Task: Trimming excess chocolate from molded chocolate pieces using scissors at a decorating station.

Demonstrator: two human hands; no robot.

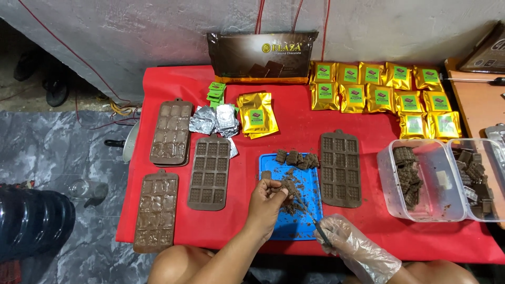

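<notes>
Chocolate piece [288, 187] sat at lower centre, pinched in the bare left hand [267, 202] above the blue tray [315, 181]; the plastic-gloved right hand [342, 239] was closed around a thin blade [313, 221]. A red cloth [294, 131] covered the table. Brown moulds [210, 173] flanked the tray, clear tubs [421, 181] stood at right, gold pouches [379, 94] lay upper right, and foil squares [215, 120] lay upper left of centre.

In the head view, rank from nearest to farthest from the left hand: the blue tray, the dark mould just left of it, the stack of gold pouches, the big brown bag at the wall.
From the left hand:
1. Blue tray, directly beneath it.
2. Dark mould, to its left.
3. Stack of gold pouches, farther up the red cloth.
4. Big brown bag, against the wall.
</notes>
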